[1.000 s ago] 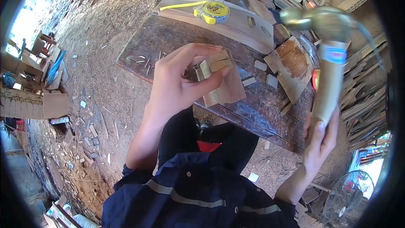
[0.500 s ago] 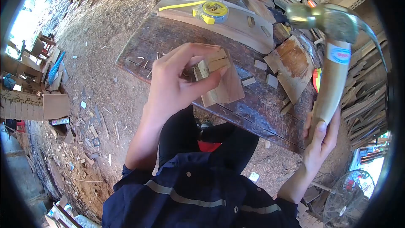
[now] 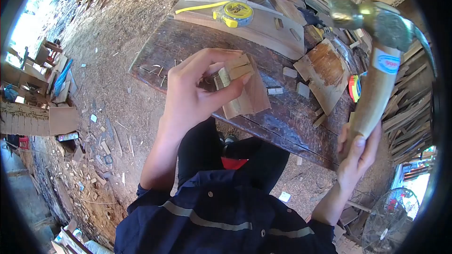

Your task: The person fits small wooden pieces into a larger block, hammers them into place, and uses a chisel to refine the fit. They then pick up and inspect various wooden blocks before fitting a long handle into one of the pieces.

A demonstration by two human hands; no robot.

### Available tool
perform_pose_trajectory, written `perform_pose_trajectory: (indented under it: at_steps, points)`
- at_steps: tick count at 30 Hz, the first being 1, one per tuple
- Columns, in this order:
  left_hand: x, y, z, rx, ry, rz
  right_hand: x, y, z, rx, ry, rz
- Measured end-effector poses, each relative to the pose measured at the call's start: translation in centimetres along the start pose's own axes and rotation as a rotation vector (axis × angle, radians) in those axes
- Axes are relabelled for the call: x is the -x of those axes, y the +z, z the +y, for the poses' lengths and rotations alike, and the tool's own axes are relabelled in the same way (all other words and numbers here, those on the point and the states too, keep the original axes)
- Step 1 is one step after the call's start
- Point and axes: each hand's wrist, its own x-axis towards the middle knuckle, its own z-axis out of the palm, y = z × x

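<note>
My left hand is closed round a small wooden block assembly, thumb on one side and fingers on the other, over the front part of the dark wooden bench. Part of the block is hidden by the fingers. To the right, my right hand grips the wooden handle of a claw hammer. The hammer is raised, its metal head up at the top right, apart from the block. Small nails lie on the bench left of my left hand.
A yellow tape measure rests on a board at the bench's back. Wood offcuts, a stained board and a red-yellow tape measure lie to the right. A fan stands lower right.
The hammer has shifted slightly right and its head a little lower, still in my right hand. My left hand and the block have barely moved.
</note>
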Motion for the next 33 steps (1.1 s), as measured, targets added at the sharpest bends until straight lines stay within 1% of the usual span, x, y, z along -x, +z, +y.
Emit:
perform_pose_trajectory:
  at_steps: [1, 4, 5, 8, 9, 11, 12, 13, 15, 18, 19, 21, 22, 25, 28, 31, 33]
  points:
    - [0.0, 0.0, 0.0, -0.001, 0.001, -0.015, -0.1, 0.0, 0.0, 0.003, -0.013, -0.031]
    - [0.0, 0.0, -0.2, 0.002, -0.010, 0.002, -1.3, -0.7, -2.7, 0.461, -0.139, -0.381]
    - [0.1, 0.0, -0.1, 0.016, -0.019, -0.004, -1.3, -0.5, -3.4, 0.438, -0.078, -0.396]
    - [0.3, 0.0, 0.2, 0.040, -0.049, -0.004, -1.0, -1.1, -2.2, 0.423, -0.158, -0.239]
    - [0.2, 0.1, 0.2, 0.040, -0.057, -0.005, -0.4, -1.4, -2.2, 0.245, 0.073, -0.208]
    - [0.1, 0.2, 0.4, 0.053, -0.084, -0.003, -0.1, -1.4, -2.1, -0.161, 0.099, -0.093]
    - [0.1, 0.3, 0.5, 0.066, -0.105, -0.003, -0.2, -0.5, -2.9, -0.283, 0.072, 0.016]
    - [0.1, 0.3, 0.6, 0.079, -0.124, -0.005, -0.2, -0.5, -3.0, -0.346, 0.065, 0.075]
    - [0.2, 0.5, 0.5, 0.078, -0.090, 0.006, -0.4, -1.4, -2.9, -0.511, 0.061, -0.018]
    - [0.4, 0.7, -0.6, 0.098, -0.034, 0.006, -0.4, -1.1, -4.4, -0.616, 0.108, -0.072]
    - [0.4, 0.7, -0.8, 0.108, -0.016, 0.004, 0.0, -1.1, -4.4, -0.596, 0.181, -0.110]
    - [0.6, 0.6, -0.6, 0.137, -0.054, -0.010, 0.7, -0.7, -3.6, -0.554, 0.324, -0.192]
    - [0.6, 0.7, -0.6, 0.151, -0.075, -0.012, 0.7, 0.0, -3.3, -0.531, 0.265, -0.247]
    - [0.5, 0.7, -0.2, 0.158, -0.075, -0.043, 1.3, 1.0, -3.3, -0.492, 0.330, -0.278]
    - [0.3, 0.9, -0.2, 0.145, -0.072, -0.078, 1.3, 1.5, -3.6, -0.497, 0.322, -0.260]
    - [0.1, 0.4, -0.7, 0.106, -0.082, -0.184, 0.9, 1.8, -3.8, -0.502, 0.305, -0.268]
    - [-0.1, 0.3, -0.6, 0.114, -0.098, -0.217, 0.8, 2.0, -3.8, -0.484, 0.313, -0.291]
